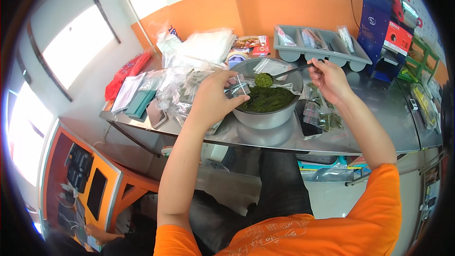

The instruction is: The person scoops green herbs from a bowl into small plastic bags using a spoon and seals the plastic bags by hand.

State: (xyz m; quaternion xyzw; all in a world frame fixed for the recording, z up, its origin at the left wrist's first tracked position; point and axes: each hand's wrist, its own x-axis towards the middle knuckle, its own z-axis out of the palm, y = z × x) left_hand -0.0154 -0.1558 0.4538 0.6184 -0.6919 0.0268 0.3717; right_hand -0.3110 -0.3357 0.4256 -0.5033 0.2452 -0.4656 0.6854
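Observation:
My left hand [218, 94] holds a small clear zip bag [239, 87] by its edges, over the left rim of a round metal pot [265, 118]. Between the fingers and thumb of my right hand [328, 80] is the dark handle of a spoon [293, 72]. Its bowl carries a heap of green, finely crumbled herb-like stuff [263, 80], just right of the bag and apart from it. More of the dark green stuff [272, 100] fills the bottom of the pot. Inside the pot, toward the far side, lie several clear bags [272, 67].
The pot stands on a steel table [373, 113]. Right of it lie a phone [310, 124] and small filled bags [328, 119]. Plastic bags [181, 89] crowd the left, beside another phone [156, 113]. Behind are a grey divided tray [320, 42] and a blue machine [377, 35]. Another person's hand [97, 234] shows lower left.

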